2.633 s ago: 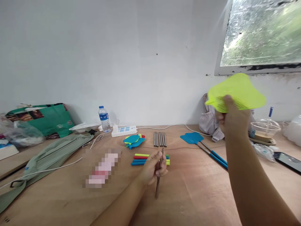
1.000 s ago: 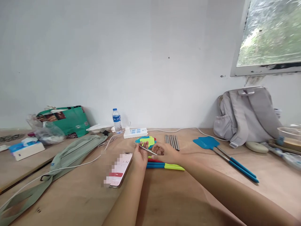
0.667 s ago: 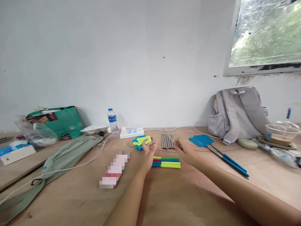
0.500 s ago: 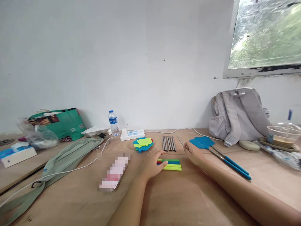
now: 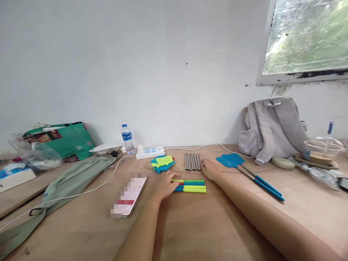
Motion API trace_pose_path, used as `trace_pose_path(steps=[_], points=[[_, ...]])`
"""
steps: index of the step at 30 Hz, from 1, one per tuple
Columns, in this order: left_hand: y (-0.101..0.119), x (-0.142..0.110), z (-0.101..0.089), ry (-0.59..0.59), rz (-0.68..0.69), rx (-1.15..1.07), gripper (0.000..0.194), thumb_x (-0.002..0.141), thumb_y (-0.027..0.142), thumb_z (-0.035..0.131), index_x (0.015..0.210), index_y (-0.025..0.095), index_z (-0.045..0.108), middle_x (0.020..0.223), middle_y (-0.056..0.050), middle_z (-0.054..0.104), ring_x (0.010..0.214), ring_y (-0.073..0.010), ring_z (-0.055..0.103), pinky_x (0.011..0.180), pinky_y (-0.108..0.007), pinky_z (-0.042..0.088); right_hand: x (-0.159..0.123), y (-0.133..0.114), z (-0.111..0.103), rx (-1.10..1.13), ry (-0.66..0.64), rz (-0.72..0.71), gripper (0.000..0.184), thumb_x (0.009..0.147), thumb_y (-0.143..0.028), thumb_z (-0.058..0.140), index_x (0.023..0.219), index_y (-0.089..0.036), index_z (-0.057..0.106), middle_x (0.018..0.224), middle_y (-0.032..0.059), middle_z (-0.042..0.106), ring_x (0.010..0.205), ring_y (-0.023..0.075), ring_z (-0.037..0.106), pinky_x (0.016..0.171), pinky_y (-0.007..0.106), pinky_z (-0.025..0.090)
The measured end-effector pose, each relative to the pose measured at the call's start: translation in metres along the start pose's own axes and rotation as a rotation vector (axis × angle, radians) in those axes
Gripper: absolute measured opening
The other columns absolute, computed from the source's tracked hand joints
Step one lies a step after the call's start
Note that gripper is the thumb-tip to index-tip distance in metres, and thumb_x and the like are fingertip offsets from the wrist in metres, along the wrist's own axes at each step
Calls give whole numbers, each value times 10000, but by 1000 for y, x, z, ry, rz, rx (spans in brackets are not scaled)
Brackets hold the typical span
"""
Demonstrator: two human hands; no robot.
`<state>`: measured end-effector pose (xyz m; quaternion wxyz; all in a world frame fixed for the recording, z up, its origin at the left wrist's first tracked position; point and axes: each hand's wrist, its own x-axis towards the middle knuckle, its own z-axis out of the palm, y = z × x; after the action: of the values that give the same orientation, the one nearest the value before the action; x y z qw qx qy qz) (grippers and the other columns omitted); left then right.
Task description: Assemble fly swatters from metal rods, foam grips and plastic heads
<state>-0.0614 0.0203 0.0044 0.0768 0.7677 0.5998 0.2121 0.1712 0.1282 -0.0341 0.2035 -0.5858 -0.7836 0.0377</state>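
Observation:
A row of slim metal rods (image 5: 192, 162) lies side by side near the wall. My right hand (image 5: 210, 169) is at the right end of this row, its fingers closed around the outermost metal rod. Before the row lie several coloured handle tubes (image 5: 194, 189) in green, blue, yellow and red. My left hand (image 5: 165, 185) rests at their left ends, fingers loosely spread and thumb by the tubes; it grips nothing I can see. Behind it is a pile of flat blue, yellow-green and red swatter heads (image 5: 162, 163). Two blue fly swatters (image 5: 230, 160) overlap on the right.
A phone (image 5: 133, 197) lies left of my left arm. Along the wall stand a power strip (image 5: 150, 152), a water bottle (image 5: 127, 139) and a green bag (image 5: 73, 139). A grey backpack (image 5: 274, 127) and a plastic cup (image 5: 322, 152) are at right. A grey-green strap (image 5: 70, 181) stretches across the left.
My right hand has moved left with the rod, up to the end of the row. My left hand has drawn back left, uncovering more of the tubes. The view has shifted slightly.

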Motion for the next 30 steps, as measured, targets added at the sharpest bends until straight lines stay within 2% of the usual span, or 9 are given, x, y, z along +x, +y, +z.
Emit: trace_pose_path(steps=[5, 9, 13, 16, 19, 21, 23, 30], points=[[-4, 3, 0, -26, -84, -43, 277, 777, 284, 372, 904, 264, 618, 961, -38, 565, 977, -236, 487, 850, -360, 364, -3, 5, 0, 153, 50, -86, 243, 862, -188, 321, 1053, -137, 463, 1045, 109, 567, 1019, 187, 485, 828, 288, 342], [-2, 0, 2, -20, -83, -28, 254, 759, 277, 408, 873, 270, 634, 926, -39, 543, 954, -235, 478, 851, -366, 359, -11, 6, -6, 269, 106, -114, 223, 863, -216, 318, 1008, -138, 468, 974, 90, 571, 902, 170, 526, 765, 288, 387], [-1, -4, 9, 62, -65, 24, 245, 759, 267, 423, 898, 261, 625, 932, -46, 525, 936, -230, 460, 846, -361, 356, -33, 1, -15, 349, 127, -158, 178, 847, -227, 354, 938, -153, 487, 846, 48, 574, 742, 152, 535, 674, 280, 417], [-1, -7, 15, 100, -57, 66, 245, 775, 269, 411, 914, 252, 612, 940, -47, 518, 934, -229, 449, 846, -362, 349, -60, -6, -24, 429, 51, -239, 163, 832, -249, 411, 931, -165, 510, 802, 32, 579, 702, 149, 537, 644, 276, 428], [-2, -7, 19, 108, -42, 72, 261, 815, 301, 366, 906, 240, 604, 942, -48, 517, 920, -224, 447, 845, -366, 344, -86, -14, -31, 430, -61, -343, 275, 800, -313, 494, 1036, -174, 519, 942, 66, 586, 830, 184, 547, 729, 316, 433], [-2, -6, 20, 103, -48, 67, 301, 844, 332, 318, 889, 232, 599, 935, -51, 518, 898, -223, 451, 834, -372, 345, -98, -20, -34, 359, -85, -394, 425, 776, -363, 535, 1157, -184, 478, 1141, 104, 530, 996, 231, 503, 841, 367, 398], [-3, -3, 20, 93, -74, 63, 328, 859, 345, 288, 872, 226, 593, 921, -52, 521, 886, -224, 453, 829, -378, 344, -102, -24, -35, 299, -91, -416, 504, 787, -387, 523, 1239, -187, 425, 1255, 119, 460, 1099, 259, 444, 919, 405, 344], [-4, 3, 19, 43, -94, 59, 310, 862, 330, 291, 826, 226, 580, 855, -45, 527, 856, -223, 466, 796, -368, 354, -91, -23, -32, 287, -127, -453, 361, 845, -348, 443, 1176, -216, 496, 1191, 83, 519, 1077, 239, 468, 923, 401, 357]])
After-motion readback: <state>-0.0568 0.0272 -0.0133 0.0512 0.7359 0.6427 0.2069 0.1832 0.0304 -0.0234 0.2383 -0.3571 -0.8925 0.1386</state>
